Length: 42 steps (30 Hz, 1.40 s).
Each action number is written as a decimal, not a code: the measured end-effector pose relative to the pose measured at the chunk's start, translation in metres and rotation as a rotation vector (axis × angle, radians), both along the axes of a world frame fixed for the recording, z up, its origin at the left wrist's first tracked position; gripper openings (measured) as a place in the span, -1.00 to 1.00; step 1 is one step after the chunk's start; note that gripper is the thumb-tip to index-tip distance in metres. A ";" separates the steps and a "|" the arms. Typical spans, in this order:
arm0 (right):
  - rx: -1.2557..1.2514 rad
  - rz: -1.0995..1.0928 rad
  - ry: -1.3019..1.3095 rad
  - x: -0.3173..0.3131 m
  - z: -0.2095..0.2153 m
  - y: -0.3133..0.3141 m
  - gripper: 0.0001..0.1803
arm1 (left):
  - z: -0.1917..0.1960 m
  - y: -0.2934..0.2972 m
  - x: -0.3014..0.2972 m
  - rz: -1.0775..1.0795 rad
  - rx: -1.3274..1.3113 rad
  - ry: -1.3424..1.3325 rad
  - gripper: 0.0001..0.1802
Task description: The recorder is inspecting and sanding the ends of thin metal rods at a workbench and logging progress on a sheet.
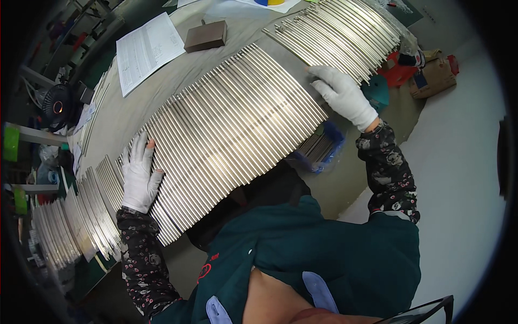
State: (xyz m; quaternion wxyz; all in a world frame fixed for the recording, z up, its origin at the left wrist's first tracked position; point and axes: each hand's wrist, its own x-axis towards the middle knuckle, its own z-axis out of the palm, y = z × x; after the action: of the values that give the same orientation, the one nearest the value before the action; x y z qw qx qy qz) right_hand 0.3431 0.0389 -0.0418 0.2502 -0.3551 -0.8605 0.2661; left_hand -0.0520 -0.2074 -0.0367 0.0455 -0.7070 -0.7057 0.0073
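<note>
A wide row of thin silvery metal rods (229, 132) lies side by side across the table in front of me. My left hand (138, 178), in a white glove with some fingertips bare, rests flat along the row's left end with its fingers stretched out. At the opposite end, my right hand (345, 98), also gloved in white, is over the gap beside the last rods. Its fingers reach out leftward, slightly bent and apart from the thumb, and I see nothing in them. Just beyond it lies a second row of rods (340, 38).
More rods (97, 208) lie to the left. Toward the back of the grey table (162, 93) are a printed sheet (147, 51) and a brown block (205, 36). Below the right edge sit a blue-lined bin (321, 147) and a cardboard box (431, 78). A small fan (56, 105) stands far left.
</note>
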 end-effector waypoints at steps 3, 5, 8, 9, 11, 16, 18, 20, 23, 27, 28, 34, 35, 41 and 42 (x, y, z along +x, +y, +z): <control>0.014 -0.010 0.027 0.007 -0.011 0.004 -0.68 | 0.001 0.002 0.000 -0.022 0.021 0.004 -0.16; 0.069 -0.004 0.042 0.007 -0.013 0.003 -0.70 | 0.003 0.001 0.001 -0.010 0.017 0.004 -0.16; 0.106 0.032 0.048 0.005 -0.013 0.000 -0.74 | 0.005 0.002 0.002 0.005 -0.011 0.012 -0.13; 0.109 0.045 0.058 0.003 -0.011 -0.003 -0.74 | 0.005 0.002 0.003 0.004 -0.023 0.005 -0.12; 0.214 0.054 0.004 -0.006 -0.004 -0.010 -0.75 | 0.007 0.001 0.006 0.020 -0.037 -0.002 -0.13; 0.462 0.343 -0.142 -0.049 0.021 -0.047 -0.45 | -0.001 -0.001 0.001 -0.036 0.013 -0.025 -0.19; 0.441 0.510 -0.250 -0.067 0.007 -0.064 -0.30 | -0.005 -0.001 -0.001 -0.076 0.062 -0.027 -0.22; 0.427 0.650 -0.289 -0.084 0.007 -0.087 -0.22 | 0.006 0.002 0.011 -0.035 0.034 -0.043 -0.20; 0.309 0.920 -0.189 -0.105 0.015 -0.119 -0.25 | 0.008 0.000 0.032 -0.075 0.038 -0.037 -0.19; 0.271 1.139 -0.121 -0.132 0.037 -0.119 -0.36 | 0.021 -0.015 0.050 -0.337 -0.179 -0.182 -0.19; 0.218 1.133 -0.129 -0.142 0.044 -0.114 -0.40 | 0.027 -0.019 0.045 -0.332 -0.169 -0.172 -0.21; 0.475 0.707 -0.053 -0.213 0.027 -0.087 -0.30 | 0.011 -0.034 -0.019 0.157 0.148 -0.163 -0.28; 0.491 0.725 -0.044 -0.220 0.019 -0.086 -0.30 | 0.001 -0.027 -0.015 0.217 0.166 -0.137 -0.29; 0.555 0.436 -0.395 -0.246 0.008 -0.094 -0.11 | -0.001 -0.005 0.010 0.308 0.161 -0.103 -0.29; 0.590 0.370 -0.371 -0.250 0.005 -0.092 -0.06 | 0.000 -0.002 0.009 0.334 0.195 -0.095 -0.31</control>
State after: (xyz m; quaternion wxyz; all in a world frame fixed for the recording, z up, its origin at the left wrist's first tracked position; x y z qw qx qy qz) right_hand 0.0933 -0.0536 -0.0365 0.1293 -0.1490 -0.9801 -0.0207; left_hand -0.0425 -0.2090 -0.0365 0.0785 -0.5718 -0.8120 -0.0868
